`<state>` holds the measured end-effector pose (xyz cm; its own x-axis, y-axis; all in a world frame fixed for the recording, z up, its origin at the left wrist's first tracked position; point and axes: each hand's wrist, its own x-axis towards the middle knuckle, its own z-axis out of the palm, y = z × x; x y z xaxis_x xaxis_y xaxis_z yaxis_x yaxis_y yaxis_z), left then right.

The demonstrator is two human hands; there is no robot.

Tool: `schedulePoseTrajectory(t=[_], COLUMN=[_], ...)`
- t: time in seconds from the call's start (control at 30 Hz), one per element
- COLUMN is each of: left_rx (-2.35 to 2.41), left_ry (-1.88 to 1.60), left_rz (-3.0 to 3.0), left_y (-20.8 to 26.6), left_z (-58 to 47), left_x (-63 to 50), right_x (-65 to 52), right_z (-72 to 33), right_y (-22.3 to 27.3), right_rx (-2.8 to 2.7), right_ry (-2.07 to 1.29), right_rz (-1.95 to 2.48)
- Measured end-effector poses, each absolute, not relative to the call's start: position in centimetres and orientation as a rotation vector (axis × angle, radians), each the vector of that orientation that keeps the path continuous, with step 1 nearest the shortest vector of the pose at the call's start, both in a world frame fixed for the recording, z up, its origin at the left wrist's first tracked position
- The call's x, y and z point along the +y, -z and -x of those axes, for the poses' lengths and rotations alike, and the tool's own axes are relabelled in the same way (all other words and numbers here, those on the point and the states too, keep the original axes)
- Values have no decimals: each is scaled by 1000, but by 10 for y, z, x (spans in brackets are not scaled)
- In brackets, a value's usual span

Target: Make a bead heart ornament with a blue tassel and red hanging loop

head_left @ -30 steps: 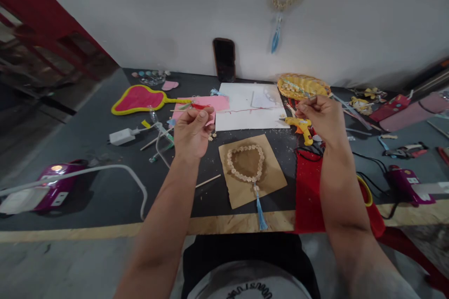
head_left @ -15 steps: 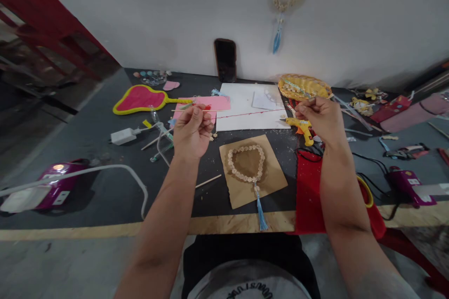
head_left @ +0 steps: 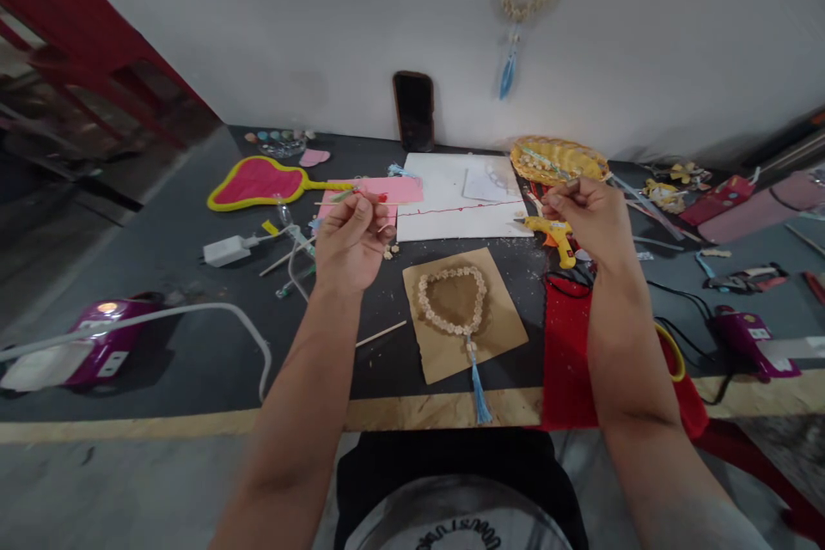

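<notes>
A thin red thread [head_left: 461, 209] stretches between my two hands above a white sheet, sagging slightly, with small knots or loops along it. My left hand [head_left: 353, 242] is closed around its left end, thumb against the bent fingers. A thin wooden stick [head_left: 326, 204] crosses at those fingertips; whether I pinch it is unclear. Thumb and forefinger of my right hand [head_left: 586, 213] pinch the thread's other end, near the wicker basket. Below and between my forearms, a beaded flower loop [head_left: 453, 329] with a blue tassel [head_left: 478, 391] lies on brown cardboard [head_left: 429, 365].
A yellow glue gun [head_left: 559, 241] lies left of my right wrist, by red cloth [head_left: 567, 352]. The wicker basket [head_left: 559, 156] and a phone [head_left: 414, 110] are at the wall. A pink fan-shaped piece [head_left: 261, 181], white charger [head_left: 227, 251] and purple device [head_left: 113, 339] lie left.
The thread has gone from nearly taut to slightly slack. My left hand has shifted a little, while my right hand has stayed almost in place.
</notes>
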<state>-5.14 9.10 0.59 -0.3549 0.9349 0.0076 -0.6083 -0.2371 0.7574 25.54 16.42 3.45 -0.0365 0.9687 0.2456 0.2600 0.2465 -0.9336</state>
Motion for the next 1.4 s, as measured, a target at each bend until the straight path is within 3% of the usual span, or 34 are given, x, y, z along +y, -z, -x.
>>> schedulePoseTrajectory(t=[0.97,1.2,1.4], left_rx=[878,867,883], left_ry=[-2070,-1922,-1643], left_rz=[-323,-303,-752], left_y=[-9,-21,-10], left_z=[68,55,37], left_x=[99,94,88], right_x=[173,148,116], right_z=[-270,-239,-204], right_y=[-26,-46,-46], right_rx=[-1440,-1316,-1443], right_ry=[-880,-1145,-1804], right_rz=[1187,857,747])
